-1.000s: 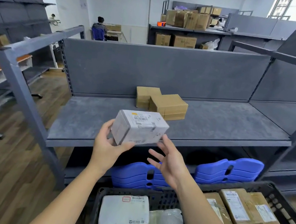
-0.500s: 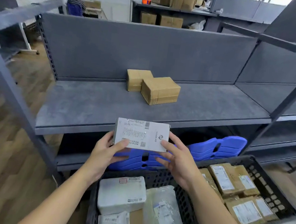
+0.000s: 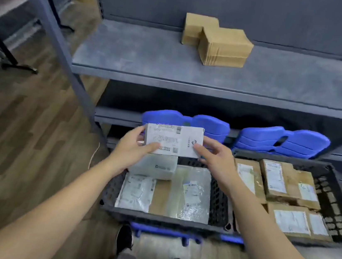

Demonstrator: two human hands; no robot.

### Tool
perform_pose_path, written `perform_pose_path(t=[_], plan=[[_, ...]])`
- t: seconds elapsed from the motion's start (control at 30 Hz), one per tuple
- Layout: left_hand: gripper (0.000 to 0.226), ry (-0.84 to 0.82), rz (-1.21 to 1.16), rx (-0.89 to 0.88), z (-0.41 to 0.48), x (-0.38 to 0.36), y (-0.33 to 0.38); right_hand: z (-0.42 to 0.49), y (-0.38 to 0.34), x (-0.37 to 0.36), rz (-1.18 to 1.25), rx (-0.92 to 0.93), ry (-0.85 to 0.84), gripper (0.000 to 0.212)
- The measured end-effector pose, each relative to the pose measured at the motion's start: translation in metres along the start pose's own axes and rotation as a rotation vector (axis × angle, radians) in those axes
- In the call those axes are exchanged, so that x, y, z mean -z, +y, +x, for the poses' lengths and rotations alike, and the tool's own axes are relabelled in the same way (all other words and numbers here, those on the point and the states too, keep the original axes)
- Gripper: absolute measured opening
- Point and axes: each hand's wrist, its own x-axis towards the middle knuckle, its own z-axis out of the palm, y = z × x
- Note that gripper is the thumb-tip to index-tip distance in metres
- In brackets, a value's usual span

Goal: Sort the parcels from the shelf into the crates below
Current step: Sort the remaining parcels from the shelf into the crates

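- My left hand (image 3: 128, 149) and my right hand (image 3: 216, 159) hold one white rectangular parcel with a printed label (image 3: 173, 139) between them, one hand at each short end.
- Left thumb (image 3: 152, 145) lies flat across the labelled face, near the lower left corner. The other left fingers (image 3: 138, 130) curl round the left edge and go behind it; their tips are hidden.
- Right thumb (image 3: 198, 148) presses the face at the lower right. The right fingers (image 3: 211, 140) wrap the right edge, slightly spread.
- The parcel sits level, label towards me, in the air above the far end of the left black lattice plastic crate (image 3: 154, 219). It touches nothing but my hands.
- Directly below it in that crate is a white box (image 3: 156, 167). Nearer me lie a flat white mailer (image 3: 135, 192) and a clear bubble-wrap pouch (image 3: 195, 195).
- The right black lattice crate (image 3: 331, 194) touches the first and holds brown cardboard parcels with white labels (image 3: 285, 181).
- The grey metal shelf (image 3: 153, 61) above carries two plain brown cardboard boxes (image 3: 224, 47), touching each other, towards the back.
- Stacked blue plastic pieces (image 3: 283, 141) sit on the lower tier behind the crates.
- My black shoes (image 3: 125, 240) show on the wood floor in front of the left crate.
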Motion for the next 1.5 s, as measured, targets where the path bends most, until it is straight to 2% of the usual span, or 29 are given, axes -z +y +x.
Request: perform_pose_path(t=[0.07, 0.13, 0.23, 0.37, 0.53, 0.7, 0.87, 0.93, 1.07, 1.13, 1.2, 1.23, 1.3, 1.4, 1.47, 1.5], plan=[[0.029, 0.016, 0.018, 0.086, -0.013, -0.014, -0.024, 0.002, 0.032, 0.007, -0.049, -0.065, -0.050, 0.033], [0.026, 0.047, 0.041, 0.157, -0.020, -0.025, -0.047, 0.006, 0.064, 0.010, -0.087, -0.151, -0.101, 0.048], [0.030, 0.056, 0.051, 0.224, -0.023, -0.036, -0.075, 0.012, 0.103, 0.009, -0.113, -0.246, -0.146, 0.060], [0.045, 0.027, -0.002, 0.344, -0.022, -0.047, -0.105, 0.017, 0.144, 0.007, -0.072, -0.339, -0.163, 0.059], [0.060, -0.068, -0.035, 0.356, -0.013, -0.059, -0.138, 0.016, 0.181, 0.005, 0.075, -0.454, -0.114, 0.065], [0.057, -0.056, -0.058, 0.315, 0.009, -0.066, -0.164, 0.016, 0.209, 0.005, 0.078, -0.510, -0.112, 0.085], [0.049, -0.069, -0.038, 0.287, 0.019, -0.075, -0.193, 0.023, 0.230, 0.012, 0.140, -0.521, -0.075, 0.075], [0.044, -0.044, -0.046, 0.286, 0.018, -0.082, -0.197, 0.024, 0.237, 0.014, 0.234, -0.508, -0.028, 0.069], [0.042, -0.134, -0.148, 0.452, 0.019, -0.099, -0.194, 0.033, 0.245, 0.013, 0.424, -0.420, 0.175, 0.058], [0.046, -0.218, -0.266, 0.548, 0.019, -0.113, -0.190, 0.040, 0.244, 0.010, 0.509, -0.396, 0.183, 0.063], [0.056, -0.258, -0.333, 0.570, 0.020, -0.132, -0.189, 0.047, 0.242, 0.001, 0.482, -0.394, 0.109, 0.064], [0.059, -0.283, -0.288, 0.541, 0.021, -0.143, -0.190, 0.050, 0.243, -0.004, 0.406, -0.381, 0.046, 0.058], [0.060, -0.332, 0.014, 0.388, 0.025, -0.159, -0.195, 0.058, 0.255, -0.010, 0.261, -0.367, -0.008, 0.049], [0.084, -0.308, 0.485, 0.118, 0.036, -0.174, -0.211, 0.079, 0.275, -0.006, 0.178, -0.419, 0.055, 0.046], [0.097, -0.312, 0.711, 0.014, 0.045, -0.183, -0.227, 0.093, 0.286, -0.004, 0.074, -0.418, 0.089, 0.036], [0.098, -0.329, 0.839, -0.023, 0.050, -0.189, -0.235, 0.100, 0.294, -0.004, -0.004, -0.400, 0.088, 0.037]])
